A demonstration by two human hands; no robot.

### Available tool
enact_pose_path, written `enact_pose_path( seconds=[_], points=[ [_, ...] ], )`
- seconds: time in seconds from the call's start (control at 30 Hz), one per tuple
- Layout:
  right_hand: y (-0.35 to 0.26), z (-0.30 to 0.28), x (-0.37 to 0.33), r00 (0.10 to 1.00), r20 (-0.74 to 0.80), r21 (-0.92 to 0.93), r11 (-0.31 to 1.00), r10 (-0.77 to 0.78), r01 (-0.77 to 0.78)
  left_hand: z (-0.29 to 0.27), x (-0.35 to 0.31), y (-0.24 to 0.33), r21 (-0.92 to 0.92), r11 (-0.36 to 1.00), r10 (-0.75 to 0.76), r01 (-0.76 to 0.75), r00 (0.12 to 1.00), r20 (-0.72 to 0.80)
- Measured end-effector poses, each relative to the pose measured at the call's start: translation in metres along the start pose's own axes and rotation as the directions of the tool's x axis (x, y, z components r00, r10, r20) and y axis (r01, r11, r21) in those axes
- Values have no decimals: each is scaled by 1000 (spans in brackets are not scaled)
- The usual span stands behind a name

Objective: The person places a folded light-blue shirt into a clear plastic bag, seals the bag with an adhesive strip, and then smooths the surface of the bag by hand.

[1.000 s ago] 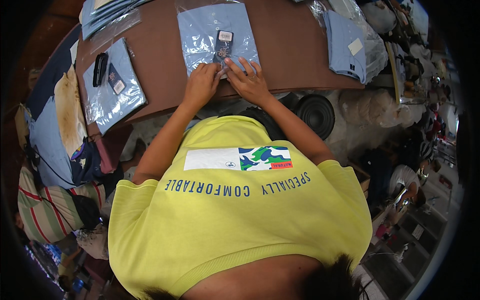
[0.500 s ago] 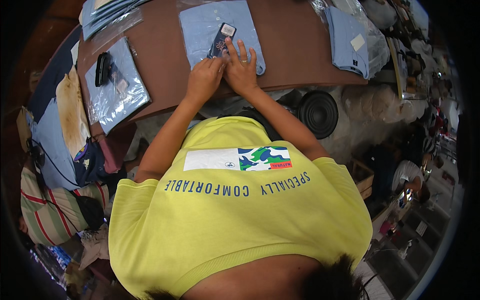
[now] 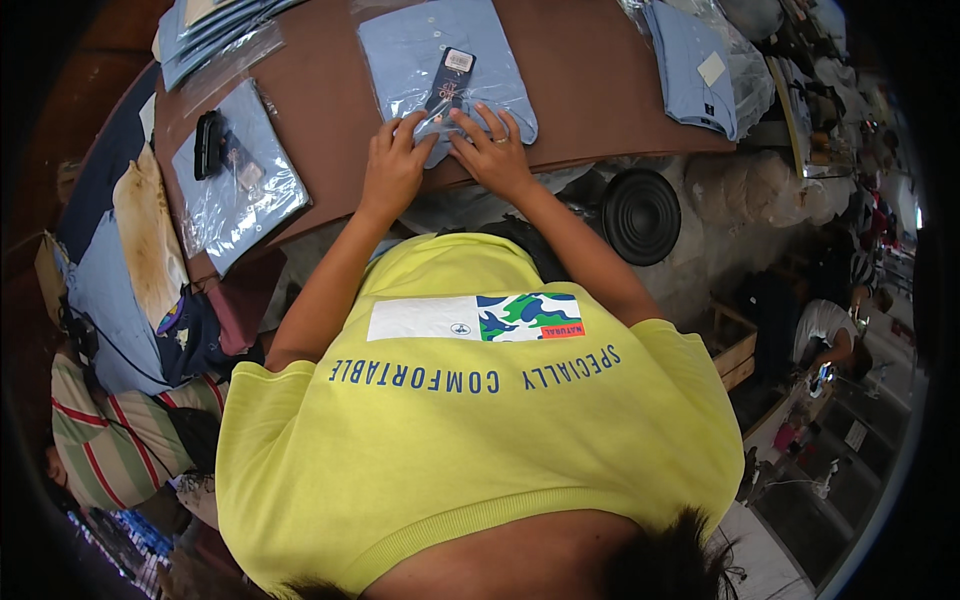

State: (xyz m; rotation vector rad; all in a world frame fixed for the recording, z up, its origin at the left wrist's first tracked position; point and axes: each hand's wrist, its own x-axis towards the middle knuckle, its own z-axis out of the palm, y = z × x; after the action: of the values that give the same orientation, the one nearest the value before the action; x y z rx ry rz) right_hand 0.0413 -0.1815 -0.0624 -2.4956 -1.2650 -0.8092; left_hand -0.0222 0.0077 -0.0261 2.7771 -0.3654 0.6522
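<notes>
A folded light-blue shirt (image 3: 395,60) lies in a clear plastic bag on the brown tabletop in front of me. A dark hang tag (image 3: 447,85) with a white label rests on it, under the plastic. My left hand (image 3: 396,165) is at the near left corner of the bag, its fingers bent over and closed on the plastic. At the near right corner is my right hand (image 3: 497,158), a ring on one finger. Its fingers are bent over the bag edge, thumb beneath them. Between the hands, crinkled plastic and some blue cloth show.
To the left, another bagged blue shirt (image 3: 235,190) carries a black object (image 3: 208,145). More folded shirts (image 3: 200,45) are stacked at the far left. A blue shirt (image 3: 690,75) lies at the right. Beyond the table's near edge is a round black seat-like disc (image 3: 641,216).
My hands have moved apart from their spot over the tag toward the bag's near corners. The tag shows more fully. My right fingers are more bent than before.
</notes>
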Motion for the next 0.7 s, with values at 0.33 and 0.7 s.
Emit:
enact_pose_path(
  seconds=[0.33,0.7],
  points=[
    [-2,-18,-27,998,55,5,1000,30,-30,24,-3,1,169,986,3,-4,1000,3],
    [15,-27,-12,995,-4,-70,993,98,-98,25,9,10,195,981,15,-2,998,-65]
  ],
)
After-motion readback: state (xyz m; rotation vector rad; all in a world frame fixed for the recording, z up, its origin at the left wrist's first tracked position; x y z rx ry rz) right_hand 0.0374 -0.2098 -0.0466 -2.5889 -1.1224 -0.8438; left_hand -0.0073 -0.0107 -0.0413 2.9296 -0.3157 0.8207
